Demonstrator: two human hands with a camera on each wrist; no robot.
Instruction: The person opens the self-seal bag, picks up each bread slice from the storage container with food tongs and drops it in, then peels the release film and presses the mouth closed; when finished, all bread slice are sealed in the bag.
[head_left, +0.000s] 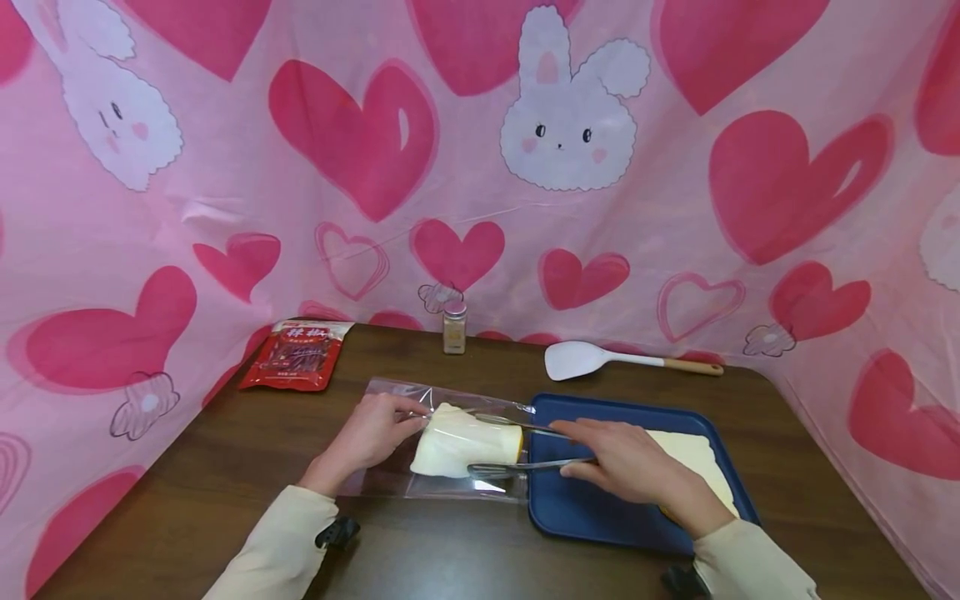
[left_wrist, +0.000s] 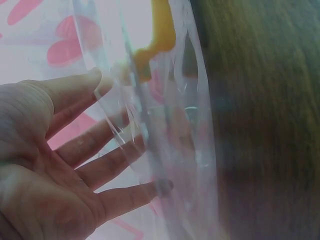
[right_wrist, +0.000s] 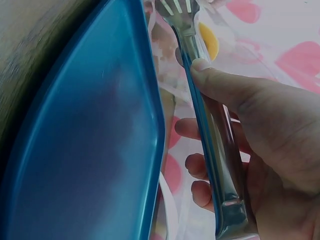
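Note:
A pale cream slab (head_left: pixel 457 442) with a yellow-orange edge, perhaps cake or bread, lies inside a clear plastic bag (head_left: pixel 375 479). At the bag's left, my left hand (head_left: pixel 378 429) pinches its film between thumb and index finger; the other fingers spread along the film in the left wrist view. My right hand (head_left: pixel 626 458) grips metal tongs (right_wrist: pixel 207 110), thumb on one arm and fingers on the other. The tongs reach into the bag from the right, their arms apart on either side of the slab. Whether both tips touch it, I cannot tell.
A blue tray (head_left: pixel 600 533) to the right bears another cream slab (head_left: pixel 693 454), partly behind my right forearm. Along the back are a red packet (head_left: pixel 296 358), a small spice jar (head_left: pixel 454 329) and a white spatula (head_left: pixel 581 360) with a wooden handle. Patterned pink cloth surrounds the table.

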